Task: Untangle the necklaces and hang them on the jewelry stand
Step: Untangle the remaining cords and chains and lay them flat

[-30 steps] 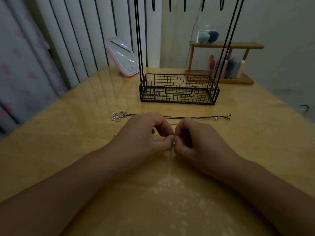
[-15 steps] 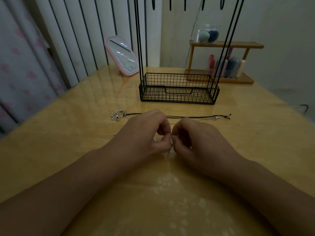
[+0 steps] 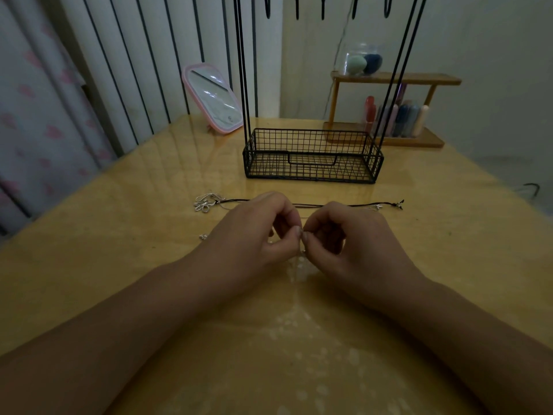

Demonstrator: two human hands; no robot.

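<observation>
Head view: I see both forearms reach in from the lower corners and meet at mid-table (image 3: 119, 265). My left hand (image 3: 254, 235) and right hand (image 3: 350, 238) are together, fingers curled, fingertips pinching a small silver chain (image 3: 302, 235) between them, just above the tabletop. A black cord (image 3: 353, 205) lies straight just beyond the knuckles, a silver tangle (image 3: 206, 202) at its left end. The wire-basket stand (image 3: 312, 157) sits farther back.
</observation>
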